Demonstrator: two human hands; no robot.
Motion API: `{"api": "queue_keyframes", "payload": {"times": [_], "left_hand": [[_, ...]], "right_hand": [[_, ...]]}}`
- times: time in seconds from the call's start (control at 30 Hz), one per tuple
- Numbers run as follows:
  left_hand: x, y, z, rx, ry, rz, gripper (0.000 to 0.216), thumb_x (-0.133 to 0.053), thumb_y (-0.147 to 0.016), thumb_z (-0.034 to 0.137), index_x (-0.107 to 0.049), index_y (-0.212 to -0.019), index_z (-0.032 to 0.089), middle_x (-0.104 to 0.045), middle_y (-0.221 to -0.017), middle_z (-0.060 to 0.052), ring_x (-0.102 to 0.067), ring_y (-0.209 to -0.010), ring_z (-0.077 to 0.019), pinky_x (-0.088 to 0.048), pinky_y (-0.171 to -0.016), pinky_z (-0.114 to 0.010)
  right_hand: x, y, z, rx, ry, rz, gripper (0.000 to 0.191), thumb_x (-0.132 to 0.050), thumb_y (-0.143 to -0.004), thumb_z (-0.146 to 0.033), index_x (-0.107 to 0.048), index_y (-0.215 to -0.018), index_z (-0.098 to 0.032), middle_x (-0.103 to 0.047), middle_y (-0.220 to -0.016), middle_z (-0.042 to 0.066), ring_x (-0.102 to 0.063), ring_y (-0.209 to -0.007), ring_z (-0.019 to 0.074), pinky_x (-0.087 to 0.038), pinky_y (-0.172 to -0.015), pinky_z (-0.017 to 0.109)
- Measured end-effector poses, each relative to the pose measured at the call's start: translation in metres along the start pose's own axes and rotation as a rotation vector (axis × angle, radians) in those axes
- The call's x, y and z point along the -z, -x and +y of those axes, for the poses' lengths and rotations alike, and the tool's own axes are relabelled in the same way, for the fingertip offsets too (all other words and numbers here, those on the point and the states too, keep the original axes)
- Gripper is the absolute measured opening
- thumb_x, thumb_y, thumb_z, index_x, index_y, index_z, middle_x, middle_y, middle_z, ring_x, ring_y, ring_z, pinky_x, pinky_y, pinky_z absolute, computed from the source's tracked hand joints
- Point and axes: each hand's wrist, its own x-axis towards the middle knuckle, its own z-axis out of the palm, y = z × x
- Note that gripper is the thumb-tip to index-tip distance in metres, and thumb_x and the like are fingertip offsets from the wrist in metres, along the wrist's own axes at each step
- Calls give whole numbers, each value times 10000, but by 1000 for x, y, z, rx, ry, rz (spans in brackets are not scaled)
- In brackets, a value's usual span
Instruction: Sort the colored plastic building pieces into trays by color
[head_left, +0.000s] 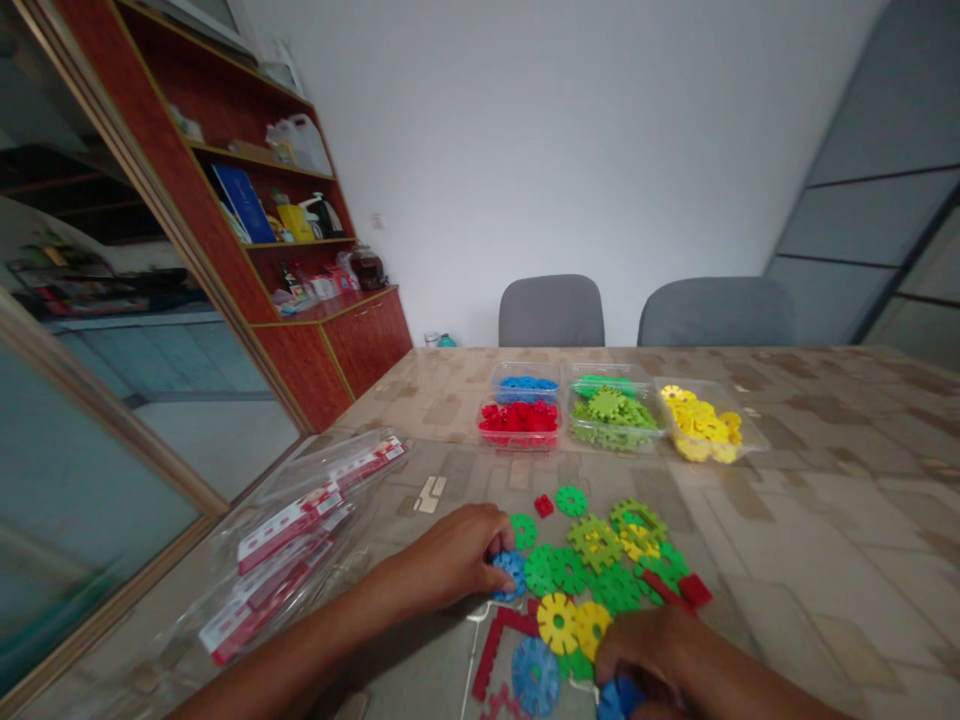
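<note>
Around both hands, blue pieces in grip: scattered notched discs, tubs beyond, packaging leftward.

The head camera looks from close above the table toward the wall.

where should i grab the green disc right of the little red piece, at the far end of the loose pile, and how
Probably pinch the green disc by opposite edges of its notched rim, from above and the right: it looks flat, and the red piece crowds its left.
</note>
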Motion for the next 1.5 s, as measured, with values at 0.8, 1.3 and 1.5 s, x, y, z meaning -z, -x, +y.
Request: {"api": "queue_keyframes", "payload": {"times": [0.8,1.3,1.5], "left_hand": [[-19,28,37,-142,-28,-142,322,-843,-704,311,-643,-944,234,-632,-857,38,-584,-808,-165,-355,-640,-220],[-15,27,38,-229,-19,-184,452,-851,-669,278,-562,-1016,250,-617,-1065,19,-576,-925,-195,-380,-730,-240],[-13,29,44,-133,47,-243,389,-821,-671,176,-518,-909,228,-565,-922,51,-545,-829,-142,-343,-626,-195]], "right_hand": [[3,12,-39,-108,45,200,285,-631,-661,-122,-590,-913,-249,-711,-937,34,-622,-775,197,-431,-642,233],[-8,-6,-23,-340,-251,2,305,-558,-567,-43,-380,-726,-234,-491,-681,-70,-427,-622,110,-247,-551,221],[-10,-4,-15,-221,-297,63,230,-552,-649,-125,-389,-763,-239,-463,-683,-58,-388,-624,124,-249,-550,232]]}}
